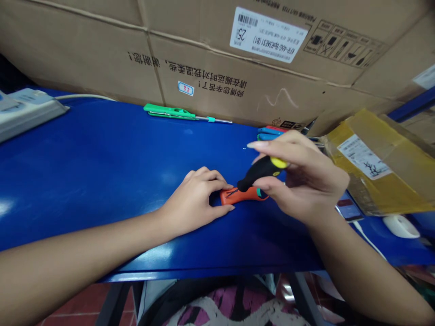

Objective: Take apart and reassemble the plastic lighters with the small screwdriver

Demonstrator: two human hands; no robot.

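Note:
My left hand (197, 197) rests on the blue table and pinches the left end of an orange plastic handle piece (243, 195) between thumb and fingers. The orange piece lies flat and has a teal patch near its right end. Above it, my right hand (302, 174) grips a screwdriver (260, 172) with a black and yellow handle. Its thin dark shaft slants down to the left over the orange piece; I cannot tell whether the tip touches. A green gas lighter (171, 111) with a metal tube lies at the back.
A large cardboard box (204, 54) stands along the back of the blue table (102, 172). Blue and red handles (270, 132) lie partly behind my right hand. At right are a yellow-taped parcel (380, 163), a phone (349, 208) and a white mouse (401, 226). A power strip (32, 111) sits left.

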